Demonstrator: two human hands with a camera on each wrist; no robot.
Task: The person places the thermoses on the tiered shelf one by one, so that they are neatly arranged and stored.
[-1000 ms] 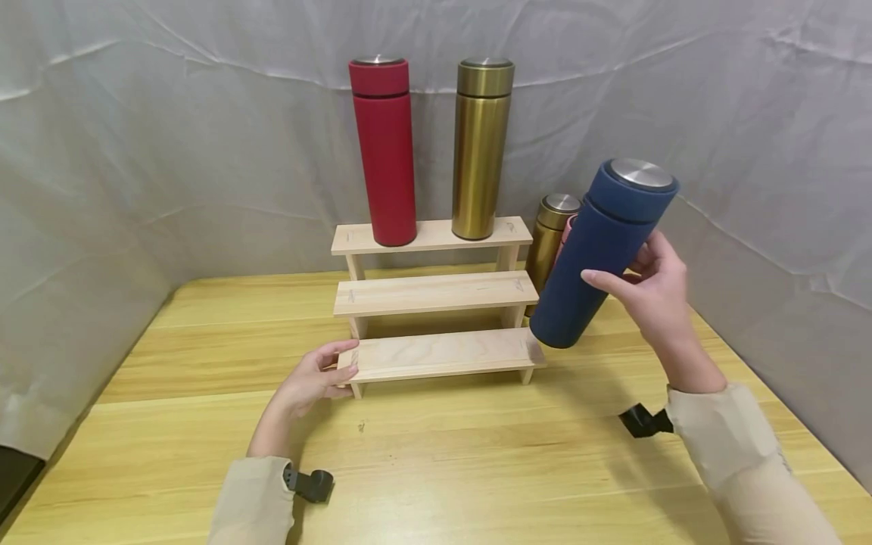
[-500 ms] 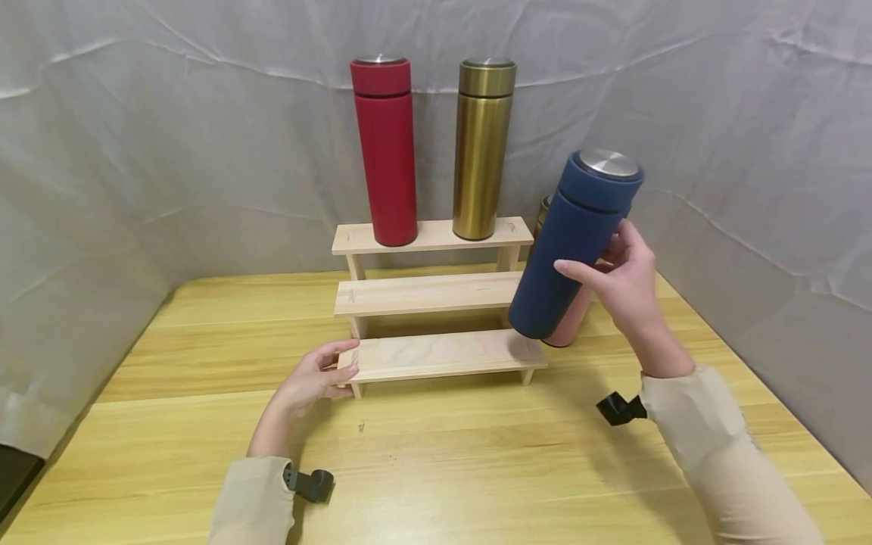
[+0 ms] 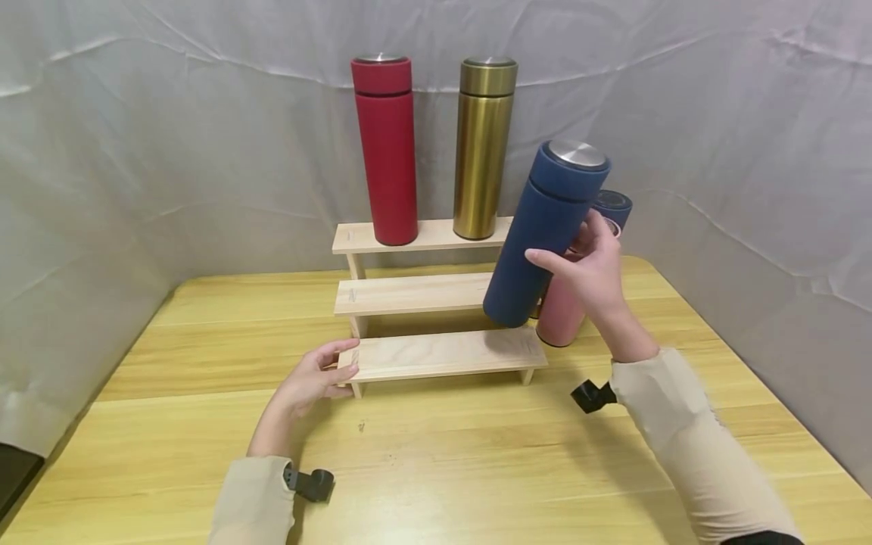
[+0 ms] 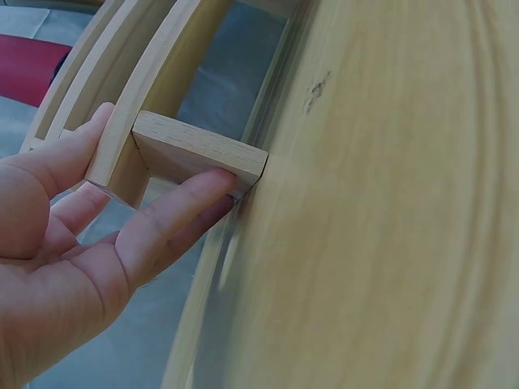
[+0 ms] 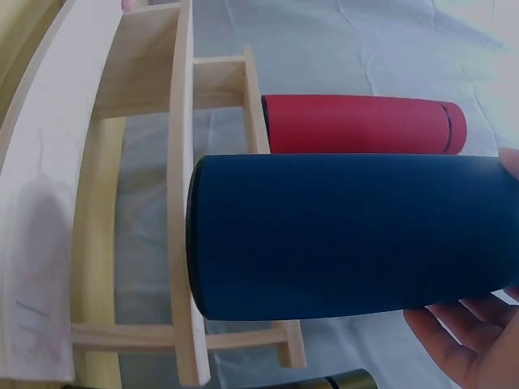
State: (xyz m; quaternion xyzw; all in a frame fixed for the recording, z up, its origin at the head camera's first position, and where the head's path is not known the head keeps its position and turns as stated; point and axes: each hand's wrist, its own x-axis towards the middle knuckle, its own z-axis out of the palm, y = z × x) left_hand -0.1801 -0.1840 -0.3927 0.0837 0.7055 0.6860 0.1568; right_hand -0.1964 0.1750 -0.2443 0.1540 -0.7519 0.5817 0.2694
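Note:
In the head view my right hand (image 3: 593,272) grips a navy blue thermos flask (image 3: 541,235) with a steel-topped lid. The flask is tilted, its base to the left, in front of the right part of the middle step. The right wrist view shows its base rim close to a step's edge; whether they touch I cannot tell. My left hand (image 3: 309,378) holds the left end of the lowest step of a three-tier wooden stand (image 3: 436,356). There the thumb lies on the board and fingers (image 4: 182,211) rest against the leg. A red flask (image 3: 387,159) and a gold flask (image 3: 484,159) stand upright on the top step.
A pink flask (image 3: 562,318) stands on the table (image 3: 436,469) right of the stand, partly behind my right hand. Behind it shows another dark blue lid (image 3: 613,200). Grey-white cloth (image 3: 238,151) hangs behind and at both sides.
My right hand has carried the navy flask left and slightly up, from right of the stand to in front of its middle step. The left hand keeps its place.

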